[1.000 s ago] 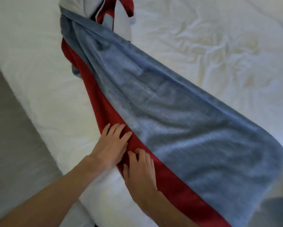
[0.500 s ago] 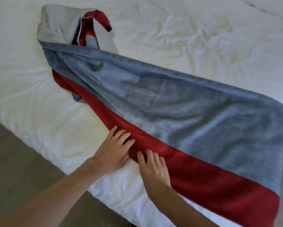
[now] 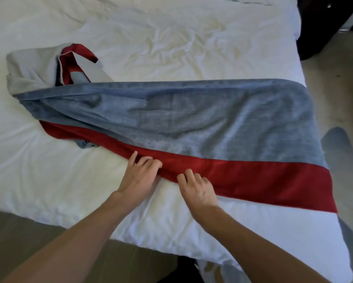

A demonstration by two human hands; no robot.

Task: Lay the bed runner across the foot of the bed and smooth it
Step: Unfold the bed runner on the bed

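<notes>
The bed runner [image 3: 192,117], blue-grey with a red band along its near side, lies across the white bed [image 3: 69,180]. Its right end is spread flat and hangs over the bed's right edge. Its left end is bunched and twisted, showing a pale grey underside [image 3: 28,72]. My left hand [image 3: 140,176] and my right hand [image 3: 199,188] sit side by side at the near edge of the red band, fingers curled and pinching the fabric. A small fold rises between them.
The mattress's near edge runs just below my forearms, with brown floor [image 3: 18,231] beneath. Beige floor [image 3: 335,78] lies to the right of the bed. Dark furniture [image 3: 318,23] stands at the top right corner. The sheet is wrinkled in the middle.
The view has swung, so the runner now lies more level across the bed. Both hands' fingers, flat on the red band before, have curled and gathered its edge.
</notes>
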